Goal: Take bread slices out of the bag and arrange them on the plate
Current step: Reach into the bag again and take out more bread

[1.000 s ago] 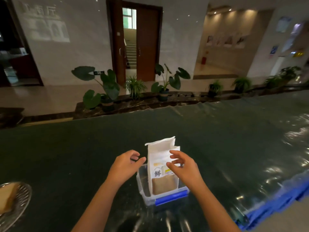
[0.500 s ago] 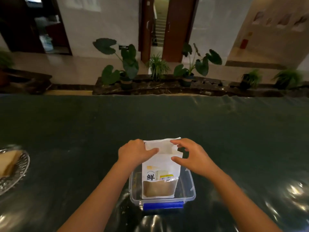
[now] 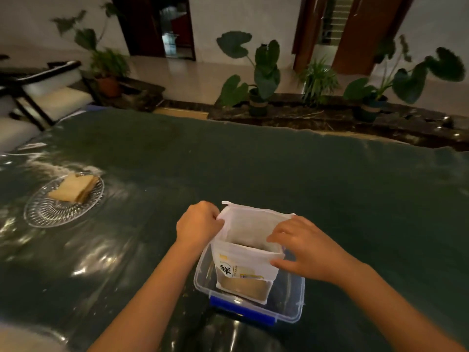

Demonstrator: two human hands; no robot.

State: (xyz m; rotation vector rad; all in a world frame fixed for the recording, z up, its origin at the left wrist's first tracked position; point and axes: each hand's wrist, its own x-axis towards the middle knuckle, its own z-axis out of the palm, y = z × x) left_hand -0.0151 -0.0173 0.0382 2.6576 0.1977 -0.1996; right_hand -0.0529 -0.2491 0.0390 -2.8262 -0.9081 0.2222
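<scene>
A white bread bag stands upright in a clear plastic box with a blue clasp, near the table's front edge. The bag's mouth is spread wide, and brown bread shows through its lower window. My left hand pinches the bag's left rim. My right hand grips the right rim and front wall. Far to the left sits a ribbed glass plate carrying a small stack of bread slices.
The table is draped in dark green cloth under glossy clear film. Potted plants line a ledge beyond the far edge. Chairs with pale cushions stand at the back left.
The bag's top, folded flat a second ago, has been pulled wide by both hands. My view has swung left and downward, bringing the plate fully into sight.
</scene>
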